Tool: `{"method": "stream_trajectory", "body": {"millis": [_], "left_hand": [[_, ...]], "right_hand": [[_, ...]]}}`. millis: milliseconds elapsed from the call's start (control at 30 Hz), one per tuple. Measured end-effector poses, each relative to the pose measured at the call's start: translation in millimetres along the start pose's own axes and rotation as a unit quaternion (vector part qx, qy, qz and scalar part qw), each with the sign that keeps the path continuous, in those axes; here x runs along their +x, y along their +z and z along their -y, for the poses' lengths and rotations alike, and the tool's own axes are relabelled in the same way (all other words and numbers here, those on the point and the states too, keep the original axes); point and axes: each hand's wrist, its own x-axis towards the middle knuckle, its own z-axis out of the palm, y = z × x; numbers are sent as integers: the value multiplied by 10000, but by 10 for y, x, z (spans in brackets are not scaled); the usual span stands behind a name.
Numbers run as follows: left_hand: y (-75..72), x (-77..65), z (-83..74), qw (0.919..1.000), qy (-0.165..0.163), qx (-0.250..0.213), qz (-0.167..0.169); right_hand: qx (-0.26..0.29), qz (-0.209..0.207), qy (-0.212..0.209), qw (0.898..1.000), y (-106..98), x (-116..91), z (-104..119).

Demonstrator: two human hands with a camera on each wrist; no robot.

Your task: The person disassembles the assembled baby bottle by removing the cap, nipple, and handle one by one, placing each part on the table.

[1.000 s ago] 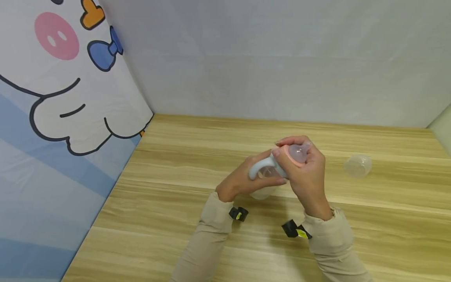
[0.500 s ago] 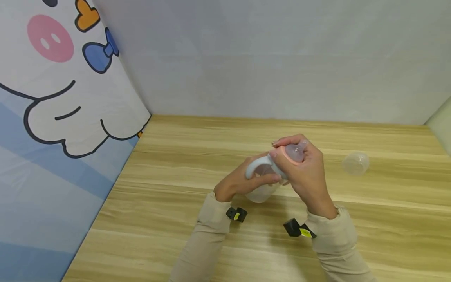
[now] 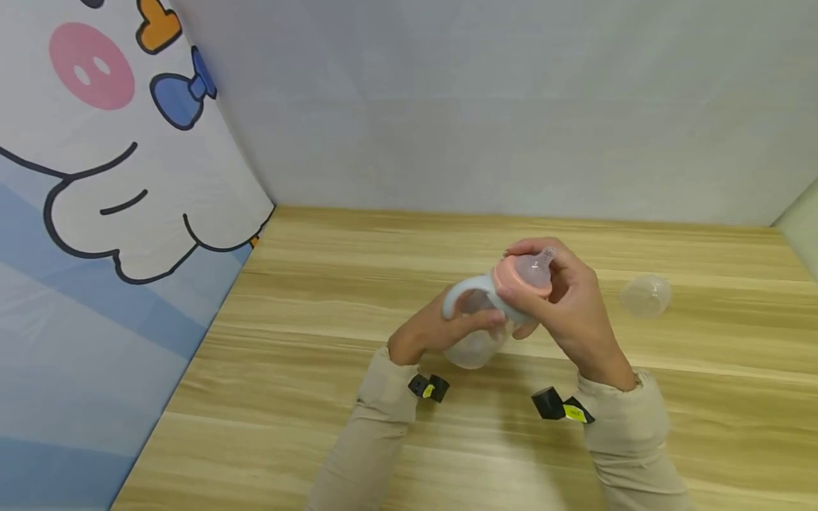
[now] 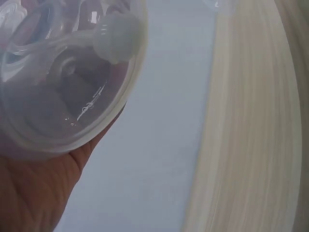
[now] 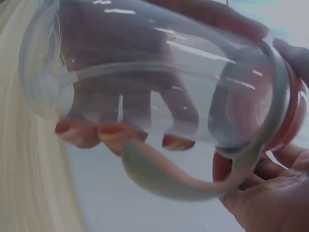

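Note:
A clear baby bottle [image 3: 471, 353] is held tilted above the table, its teat [image 3: 534, 270] pointing up and right. My left hand [image 3: 429, 328] grips the bottle body; in the right wrist view, its fingers wrap round the clear wall. My right hand [image 3: 578, 309] holds the pink screw collar [image 3: 509, 274] below the teat, thumb on the near side. Just under the collar sits a light blue ring with a curved handle [image 5: 166, 181]. Inside runs a thin straw with a round weight [image 4: 116, 38] at its end, near the bottle's base.
A clear dome-shaped cap [image 3: 646, 297] lies on the wood-grain table [image 3: 287, 426] to the right of my hands. A pale wall cloth [image 3: 479, 121] stands behind the table, and a cartoon-printed cloth [image 3: 172, 241] borders it on the left.
My right hand has shifted slightly right and its fingers have loosened round the collar, so more of the pink shows. The left hand keeps its hold on the bottle.

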Motion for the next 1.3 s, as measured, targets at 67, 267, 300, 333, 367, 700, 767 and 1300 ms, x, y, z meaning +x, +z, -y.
{"method": "stream_trajectory", "body": {"millis": [67, 267, 300, 333, 367, 700, 767, 1300], "left_hand": [[-16, -3, -6, 10000, 45, 14, -42], [-65, -24, -2, 9998, 54, -39, -171], [-75, -33, 0, 9997, 51, -37, -226], [-84, -37, 5, 9996, 45, -27, -284], [-91, -43, 11, 9994, -4, -32, -350], [-115, -31, 76, 9960, 326, 256, -798], [-108, -23, 90, 9951, 389, 362, -832], [-44, 18, 80, 9935, 450, 944, -442]], "right_hand": [[30, -9, 6, 10000, -30, 0, 2], [221, -3, -37, 9997, -169, 17, -25], [315, 2, -15, 9995, -192, 20, -33], [416, -16, 30, 9991, -216, 23, -44], [492, -69, 71, 9987, -236, 28, -56], [427, -1110, 216, 9927, -125, 46, -8], [397, -1152, 254, 9922, -48, 47, 7], [517, -657, 313, 9960, 150, 41, -48]]}}
